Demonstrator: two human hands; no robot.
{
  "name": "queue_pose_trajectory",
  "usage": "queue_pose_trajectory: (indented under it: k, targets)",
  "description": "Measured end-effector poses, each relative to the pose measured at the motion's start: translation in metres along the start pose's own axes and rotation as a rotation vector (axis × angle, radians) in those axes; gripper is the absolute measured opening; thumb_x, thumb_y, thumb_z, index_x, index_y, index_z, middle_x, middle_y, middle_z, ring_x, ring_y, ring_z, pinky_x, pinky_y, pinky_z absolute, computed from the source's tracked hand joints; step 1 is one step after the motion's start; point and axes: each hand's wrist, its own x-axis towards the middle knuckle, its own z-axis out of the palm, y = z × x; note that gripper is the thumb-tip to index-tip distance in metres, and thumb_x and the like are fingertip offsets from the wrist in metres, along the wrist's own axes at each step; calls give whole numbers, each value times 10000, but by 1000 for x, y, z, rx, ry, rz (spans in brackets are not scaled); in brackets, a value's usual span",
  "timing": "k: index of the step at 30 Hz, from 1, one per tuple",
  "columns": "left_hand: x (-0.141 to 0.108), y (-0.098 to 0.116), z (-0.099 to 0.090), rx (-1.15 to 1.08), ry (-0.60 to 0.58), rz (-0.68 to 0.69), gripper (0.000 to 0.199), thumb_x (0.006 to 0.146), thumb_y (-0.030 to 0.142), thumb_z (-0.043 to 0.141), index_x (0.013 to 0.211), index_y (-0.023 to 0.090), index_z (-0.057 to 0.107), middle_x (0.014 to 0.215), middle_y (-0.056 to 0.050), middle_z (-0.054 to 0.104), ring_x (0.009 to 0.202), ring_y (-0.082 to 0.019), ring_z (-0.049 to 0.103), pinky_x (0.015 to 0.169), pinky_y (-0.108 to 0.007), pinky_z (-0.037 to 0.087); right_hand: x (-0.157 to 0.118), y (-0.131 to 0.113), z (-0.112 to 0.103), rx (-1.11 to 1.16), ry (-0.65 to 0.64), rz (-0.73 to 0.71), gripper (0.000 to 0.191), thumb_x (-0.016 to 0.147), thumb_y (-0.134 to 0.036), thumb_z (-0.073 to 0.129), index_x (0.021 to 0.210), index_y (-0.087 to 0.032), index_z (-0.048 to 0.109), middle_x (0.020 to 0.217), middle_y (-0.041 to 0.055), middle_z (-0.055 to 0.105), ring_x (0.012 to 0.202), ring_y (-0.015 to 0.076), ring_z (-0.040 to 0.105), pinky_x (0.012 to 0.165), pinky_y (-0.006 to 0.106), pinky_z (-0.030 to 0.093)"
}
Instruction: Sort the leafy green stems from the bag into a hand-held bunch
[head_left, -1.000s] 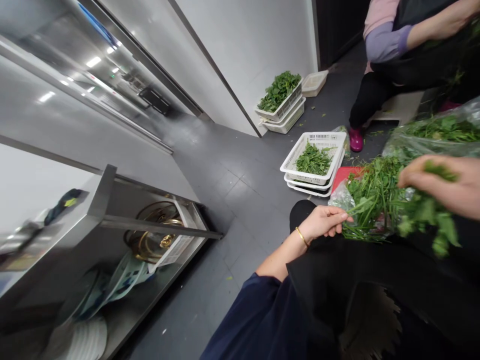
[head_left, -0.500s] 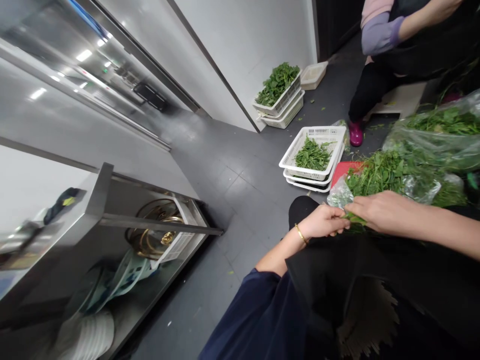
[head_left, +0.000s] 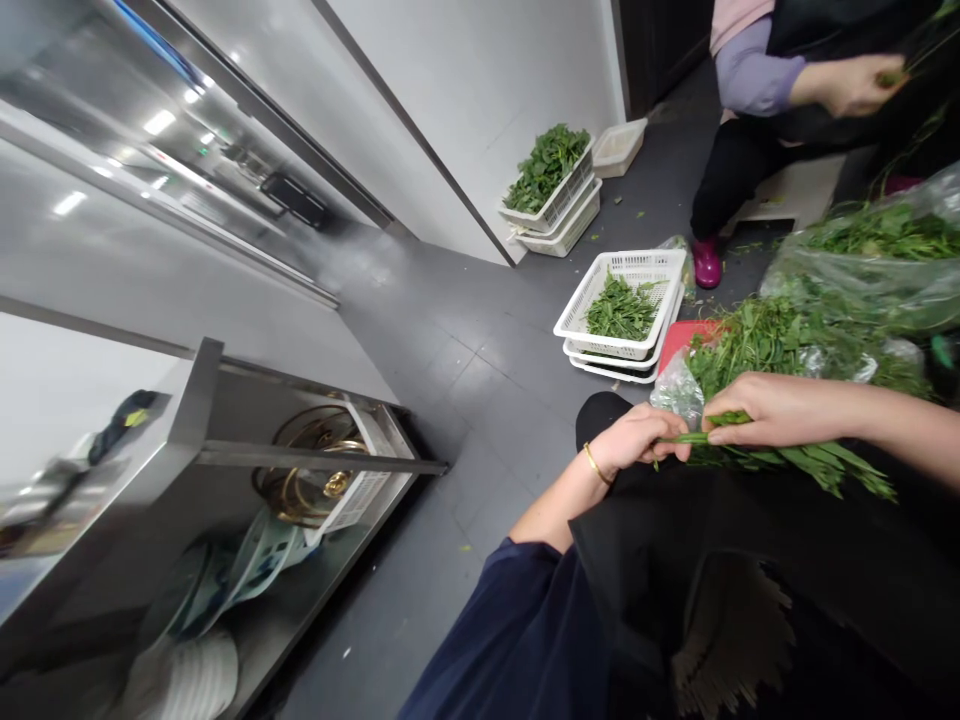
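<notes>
My left hand point(head_left: 636, 438), a gold bangle at its wrist, pinches the stem ends of some leafy greens point(head_left: 832, 466). Just to its right, my right hand point(head_left: 761, 405) is closed around the same stems, and their leaves trail rightward over my black apron. Beyond my hands lies a heap of loose greens point(head_left: 757, 345) on clear plastic point(head_left: 677, 390), with a red object point(head_left: 682, 338) partly showing under it. A white perforated basket point(head_left: 564, 322) with a small pile of picked greens point(head_left: 621, 308) tops a stack on the floor.
Opposite me, a co-worker's hand point(head_left: 859, 88) grips thin stems. A large plastic bag of greens point(head_left: 885, 245) lies at right. Stacked baskets point(head_left: 559, 215) of leaves stand by the wall, beside a pale tub point(head_left: 619, 150). On the left, a steel shelf point(head_left: 322, 457) holds pot lids and bowls.
My hands have moved slightly apart, baring green stems between them. The leaves now extend to the right below my right hand. The co-worker's hand has lowered into view with stems.
</notes>
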Motion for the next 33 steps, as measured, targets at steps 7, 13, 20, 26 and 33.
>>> queue_pose_trajectory:
  k: [7, 13, 20, 26, 33]
  targets:
    - [-2, 0, -3, 43, 69, -3, 482, 789, 589, 589, 665, 124, 625, 452, 62, 368, 397, -42, 271, 410, -220, 164, 2, 3, -6, 121, -127, 93, 395, 916, -504, 423, 766, -169, 568, 630, -12, 502, 573, 97, 449, 579, 234, 347]
    - [1, -1, 7, 15, 63, 10, 469, 721, 580, 716, 642, 145, 560, 481, 67, 402, 413, -29, 304, 411, -194, 200, 11, -2, 4, 216, -158, 46, 389, 876, -505, 450, 785, -156, 597, 651, -8, 486, 605, 99, 448, 590, 227, 352]
    - [3, -8, -2, -351, 97, 93, 467, 698, 499, 752, 561, 170, 450, 448, 118, 229, 375, -15, 172, 365, -183, 70, -4, 16, 5, 365, -190, 182, 494, 817, -643, 541, 806, -151, 586, 682, -6, 493, 612, 96, 402, 581, 233, 331]
    - [-6, -3, -9, -93, 16, 35, 379, 763, 443, 708, 892, 87, 711, 574, 11, 569, 432, -53, 487, 388, -169, 290, -15, 20, 4, 380, -225, 195, 515, 827, -646, 513, 759, -147, 621, 661, 13, 526, 599, 112, 435, 580, 251, 328]
    - [-1, -2, 2, 146, 184, 112, 430, 683, 482, 794, 862, 103, 696, 568, 36, 571, 450, -48, 502, 450, -177, 381, 1, 7, 10, 423, -266, 163, 497, 790, -638, 545, 777, -148, 625, 639, -10, 485, 582, 95, 397, 562, 235, 316]
